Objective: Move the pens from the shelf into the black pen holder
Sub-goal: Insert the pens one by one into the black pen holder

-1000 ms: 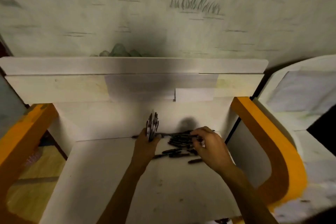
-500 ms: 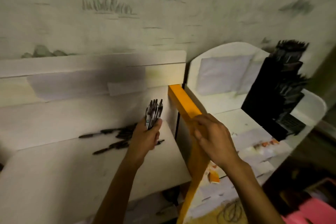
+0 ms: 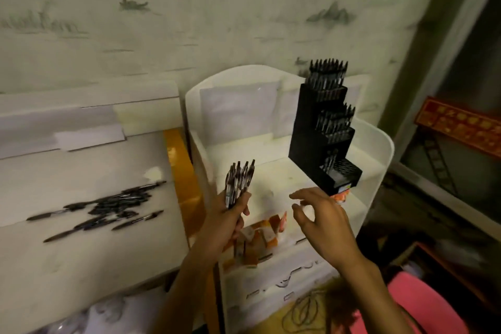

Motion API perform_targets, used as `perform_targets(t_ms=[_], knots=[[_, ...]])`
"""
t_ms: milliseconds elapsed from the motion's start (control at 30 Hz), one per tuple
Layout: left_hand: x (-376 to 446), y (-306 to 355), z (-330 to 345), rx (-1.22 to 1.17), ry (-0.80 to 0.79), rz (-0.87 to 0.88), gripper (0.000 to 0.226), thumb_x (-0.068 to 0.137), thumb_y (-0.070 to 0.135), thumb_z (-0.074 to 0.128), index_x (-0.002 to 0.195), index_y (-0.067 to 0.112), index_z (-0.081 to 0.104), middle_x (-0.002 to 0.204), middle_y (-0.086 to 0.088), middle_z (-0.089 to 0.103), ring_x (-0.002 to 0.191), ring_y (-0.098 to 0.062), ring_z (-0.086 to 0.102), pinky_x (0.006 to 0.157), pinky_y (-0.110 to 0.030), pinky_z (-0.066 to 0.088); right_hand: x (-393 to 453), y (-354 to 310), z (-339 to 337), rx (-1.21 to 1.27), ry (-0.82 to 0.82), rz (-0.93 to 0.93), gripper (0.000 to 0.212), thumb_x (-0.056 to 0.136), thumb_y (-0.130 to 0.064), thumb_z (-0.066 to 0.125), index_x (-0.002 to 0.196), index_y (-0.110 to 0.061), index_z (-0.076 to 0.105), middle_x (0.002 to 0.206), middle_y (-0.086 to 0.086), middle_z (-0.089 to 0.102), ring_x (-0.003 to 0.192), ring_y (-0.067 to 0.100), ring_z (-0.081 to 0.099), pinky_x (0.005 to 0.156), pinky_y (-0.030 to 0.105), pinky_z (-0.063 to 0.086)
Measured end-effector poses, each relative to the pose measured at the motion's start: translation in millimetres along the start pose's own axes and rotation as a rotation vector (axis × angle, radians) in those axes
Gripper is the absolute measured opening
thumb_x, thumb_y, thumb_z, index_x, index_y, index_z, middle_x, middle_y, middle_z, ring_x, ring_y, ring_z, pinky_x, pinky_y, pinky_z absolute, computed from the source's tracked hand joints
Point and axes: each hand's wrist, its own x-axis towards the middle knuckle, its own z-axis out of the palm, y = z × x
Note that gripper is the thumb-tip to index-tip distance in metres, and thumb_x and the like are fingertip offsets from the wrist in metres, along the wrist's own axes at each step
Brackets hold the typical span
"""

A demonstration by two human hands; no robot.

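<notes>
My left hand [image 3: 229, 218] grips an upright bundle of pens [image 3: 240, 183] over the left side of the white rack [image 3: 379, 144]. A stepped black pen holder [image 3: 324, 138] stands at the rack's back right, its upper tiers filled with several dark pens. My right hand [image 3: 321, 218] hovers in front of the holder with relaxed, spread fingers and holds nothing. Several loose black pens [image 3: 108, 207] lie scattered on the white shelf [image 3: 81, 266] at the left.
An orange side panel [image 3: 184, 182] separates the shelf from the rack. Orange and white packets [image 3: 260, 238] lie on the rack's front. A pink object [image 3: 423, 306] sits at the bottom right, cords beside it. A red and gold sign [image 3: 461, 125] hangs at the right.
The view swung right from the shelf to the rack. My left hand carried the pen bundle over the orange panel. My right hand left the loose pens and moved toward the black holder.
</notes>
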Motion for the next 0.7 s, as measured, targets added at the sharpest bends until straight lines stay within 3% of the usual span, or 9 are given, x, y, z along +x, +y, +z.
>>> perform_targets(t_ms=[167,400,533,700], knots=[[12,-1,56,-0.018,-0.004,0.012,0.021,0.099,0.033,0.056,0.104,0.016,0.065,0.068,0.002,0.058,0.046,-0.009,0.041,0.041,-0.019,0.033,1,56,-26,0.001,0.033,0.037,0.019,0.094,-0.026,0.059,0.111,-0.029,0.068,0.114,-0.015,0.062,0.092,0.002,0.06,0.078,0.028,0.053],[59,-13,116,-0.111,-0.028,0.0,0.018,0.101,0.019,0.055,0.112,0.008,0.064,0.073,-0.005,0.063,0.047,-0.01,0.04,0.039,-0.016,0.033,30,135,-38,-0.047,-0.019,0.078,0.019,0.093,-0.029,0.058,0.109,-0.033,0.068,0.11,-0.016,0.063,0.09,0.003,0.06,0.079,0.027,0.052],[89,-16,152,-0.136,-0.051,-0.007,0.023,0.102,0.025,0.055,0.102,0.003,0.062,0.079,-0.017,0.057,0.048,-0.014,0.039,0.04,-0.019,0.035,62,172,-47,-0.075,-0.053,0.078,0.021,0.093,-0.029,0.06,0.113,-0.03,0.067,0.116,-0.014,0.062,0.093,0.005,0.061,0.081,0.026,0.052],[121,-15,191,-0.082,-0.06,0.009,0.024,0.103,0.031,0.051,0.109,0.009,0.06,0.071,0.0,0.06,0.051,-0.01,0.042,0.044,-0.021,0.037,110,209,-62,-0.11,-0.128,0.041,0.022,0.092,-0.023,0.06,0.111,-0.03,0.068,0.113,-0.012,0.062,0.09,0.007,0.061,0.08,0.028,0.053]])
